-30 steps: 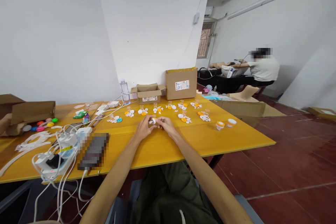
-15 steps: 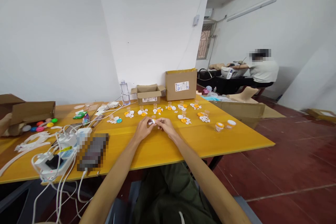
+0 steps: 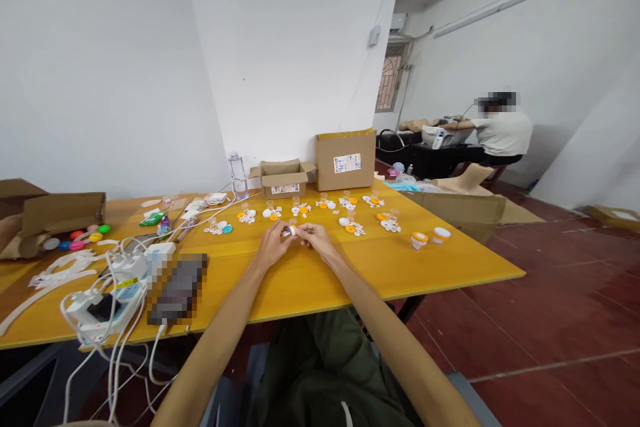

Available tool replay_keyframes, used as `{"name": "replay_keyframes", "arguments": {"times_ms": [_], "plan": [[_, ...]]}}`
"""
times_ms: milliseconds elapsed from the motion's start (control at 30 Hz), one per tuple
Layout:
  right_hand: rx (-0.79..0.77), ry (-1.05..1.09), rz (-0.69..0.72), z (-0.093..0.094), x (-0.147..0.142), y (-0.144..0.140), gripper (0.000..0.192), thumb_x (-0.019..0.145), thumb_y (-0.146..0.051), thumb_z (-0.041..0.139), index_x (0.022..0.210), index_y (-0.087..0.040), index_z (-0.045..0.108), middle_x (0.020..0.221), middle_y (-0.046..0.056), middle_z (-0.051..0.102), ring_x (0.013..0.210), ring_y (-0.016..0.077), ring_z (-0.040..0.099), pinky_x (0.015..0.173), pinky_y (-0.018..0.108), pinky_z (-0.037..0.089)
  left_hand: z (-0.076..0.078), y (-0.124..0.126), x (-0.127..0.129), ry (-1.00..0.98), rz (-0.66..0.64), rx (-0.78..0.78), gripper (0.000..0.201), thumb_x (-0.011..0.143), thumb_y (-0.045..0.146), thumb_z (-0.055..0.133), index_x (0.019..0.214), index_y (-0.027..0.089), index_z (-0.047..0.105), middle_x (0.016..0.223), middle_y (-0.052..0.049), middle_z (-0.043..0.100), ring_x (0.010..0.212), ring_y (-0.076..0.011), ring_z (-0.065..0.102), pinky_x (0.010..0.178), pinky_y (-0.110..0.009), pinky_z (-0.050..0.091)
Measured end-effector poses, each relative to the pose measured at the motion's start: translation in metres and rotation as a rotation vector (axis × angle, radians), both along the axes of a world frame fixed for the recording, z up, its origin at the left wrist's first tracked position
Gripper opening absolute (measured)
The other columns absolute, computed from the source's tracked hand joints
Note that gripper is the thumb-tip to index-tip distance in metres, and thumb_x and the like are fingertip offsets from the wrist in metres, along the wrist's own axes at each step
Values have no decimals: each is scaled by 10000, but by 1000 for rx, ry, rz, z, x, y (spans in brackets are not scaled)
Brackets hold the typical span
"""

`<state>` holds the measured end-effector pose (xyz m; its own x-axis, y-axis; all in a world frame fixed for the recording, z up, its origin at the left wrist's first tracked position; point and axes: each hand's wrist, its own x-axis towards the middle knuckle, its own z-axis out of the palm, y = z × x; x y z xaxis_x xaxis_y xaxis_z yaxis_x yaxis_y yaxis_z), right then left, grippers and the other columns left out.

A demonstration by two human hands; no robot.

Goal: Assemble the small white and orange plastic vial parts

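Left hand (image 3: pixel 273 245) and right hand (image 3: pixel 315 240) meet over the glossy yellow table (image 3: pixel 310 280), fingertips of both pinching 1 small white round part (image 3: pixel 290 231); it sits between the 2 hands, just above the tabletop. Too small to tell its material, possibly plastic. Beyond the hands lie small clusters of white and orange round pieces (image 3: pixel 350 227), flat and disc-like. 2 short capped jars (image 3: pixel 430 236) stand near the right edge. Matte cardboard box (image 3: pixel 345 159) and smaller open box (image 3: pixel 283 178) stand at the wall. White tangled cables (image 3: pixel 107 293) on the left.
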<state>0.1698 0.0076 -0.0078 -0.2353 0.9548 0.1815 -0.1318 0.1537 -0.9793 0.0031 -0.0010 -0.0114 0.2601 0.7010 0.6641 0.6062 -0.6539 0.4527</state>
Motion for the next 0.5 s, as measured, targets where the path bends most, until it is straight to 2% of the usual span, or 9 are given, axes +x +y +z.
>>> {"name": "replay_keyframes", "arguments": {"times_ms": [233, 500], "plan": [[31, -9, 20, -1, 1, 1, 405, 595, -564, 780, 690, -185, 673, 514, -21, 604, 438, 96, 508, 425, 210, 343, 1, -3, 1, 47, -38, 41, 199, 843, 164, 646, 1027, 239, 632, 947, -23, 642, 881, -187, 628, 800, -303, 524], [35, 2, 39, -4, 0, 3, 441, 615, -615, 753, 696, -197, 639, 640, 6, 672, 479, 121, 604, 420, 209, 384, 2, -5, 1, 75, -47, 90, 288, 817, 72, 624, 1046, 246, 630, 1009, -26, 641, 926, -189, 636, 826, -307, 531]]}}
